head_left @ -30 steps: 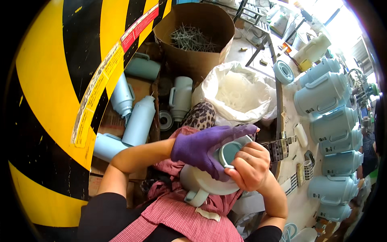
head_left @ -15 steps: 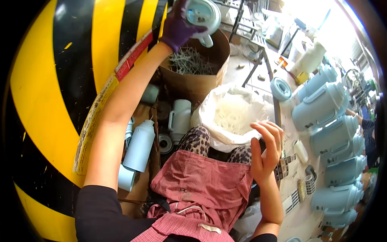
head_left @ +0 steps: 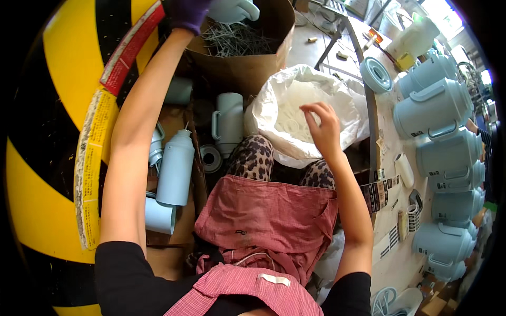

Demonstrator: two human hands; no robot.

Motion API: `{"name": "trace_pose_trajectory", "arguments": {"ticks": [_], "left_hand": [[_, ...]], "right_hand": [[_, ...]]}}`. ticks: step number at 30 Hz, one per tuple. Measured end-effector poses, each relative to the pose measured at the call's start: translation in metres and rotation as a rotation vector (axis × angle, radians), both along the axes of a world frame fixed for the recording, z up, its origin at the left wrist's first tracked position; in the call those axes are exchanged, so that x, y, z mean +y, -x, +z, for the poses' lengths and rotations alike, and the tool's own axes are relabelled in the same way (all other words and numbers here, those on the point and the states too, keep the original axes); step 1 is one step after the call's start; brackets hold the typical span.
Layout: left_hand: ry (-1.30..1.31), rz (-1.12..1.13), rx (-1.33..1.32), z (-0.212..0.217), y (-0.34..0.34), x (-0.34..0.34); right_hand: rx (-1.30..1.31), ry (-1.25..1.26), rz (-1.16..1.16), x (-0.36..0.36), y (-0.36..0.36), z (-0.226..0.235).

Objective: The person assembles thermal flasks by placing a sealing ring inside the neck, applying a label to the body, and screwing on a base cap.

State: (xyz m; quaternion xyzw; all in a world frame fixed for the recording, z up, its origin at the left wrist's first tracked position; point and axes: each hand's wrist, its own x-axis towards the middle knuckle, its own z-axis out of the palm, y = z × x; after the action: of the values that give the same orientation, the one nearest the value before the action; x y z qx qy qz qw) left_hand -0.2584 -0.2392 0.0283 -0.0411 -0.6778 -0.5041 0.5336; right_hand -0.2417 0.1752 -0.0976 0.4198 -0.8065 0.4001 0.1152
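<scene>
Up at the far left, arm at full stretch, the left hand (head_left: 185, 13) in a purple glove is closed around a pale blue lid piece (head_left: 232, 9) and holds it over the open cardboard box (head_left: 247, 66). Only part of the glove shows at the frame's edge, so the exact finger wrap cannot be told. Box holds a tangle of thin metal wire pieces (head_left: 232, 39); lid piece sits above them, apparently not resting on them.

Below that arm, on the floor, pale blue flask bodies (head_left: 175, 167) lie and stand in a loose cluster, one handled jug body (head_left: 229, 122) upright beside the box. They read as sorted stock kept within arm's reach of the seated person, whose red checked apron (head_left: 263, 221) covers the lap.

Right of centre, the right hand (head_left: 322, 126) is bare, empty, fingers half spread and slightly curled, hanging just over the mouth of a white plastic bag (head_left: 274, 105). It touches nothing that can be made out. Bag gapes toward the hand, with small white parts inside, too blurred to name.

Further right of that hand, the table (head_left: 392, 247) carries a row of pale blue jugs (head_left: 432, 108) standing upright with handles outward, a round blue lid (head_left: 375, 75) at the near end, and strips of labels (head_left: 377, 192) at the table edge.
</scene>
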Motion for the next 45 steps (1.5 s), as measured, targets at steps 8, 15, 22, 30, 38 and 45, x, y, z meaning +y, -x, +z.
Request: {"name": "trace_pose_trajectory", "arguments": {"ticks": [8,15,22,30,38,45], "left_hand": [[0.000,0.371,0.101,-0.031,-0.190,0.101],[-0.082,0.189,-0.142,-0.058,-0.280,0.165],[0.119,-0.261,-0.285,-0.033,-0.298,0.226],[0.448,-0.566,-0.342,-0.019,-0.270,0.297],[1.176,0.144,-0.127,0.019,-0.295,0.282],[0.967,0.097,-0.033,0.025,-0.313,0.284]], "right_hand": [[-0.359,-0.172,-0.285,-0.081,0.152,-0.185],[-0.547,-0.092,-0.023,-0.099,0.141,-0.195],[-0.739,-0.206,-0.127,-0.001,0.114,-0.140],[-0.532,0.201,-0.142,0.085,-0.027,0.021],[-1.011,0.119,0.270,0.096,-0.180,0.196],[-1.394,0.196,0.348,0.089,-0.202,0.214]]}}
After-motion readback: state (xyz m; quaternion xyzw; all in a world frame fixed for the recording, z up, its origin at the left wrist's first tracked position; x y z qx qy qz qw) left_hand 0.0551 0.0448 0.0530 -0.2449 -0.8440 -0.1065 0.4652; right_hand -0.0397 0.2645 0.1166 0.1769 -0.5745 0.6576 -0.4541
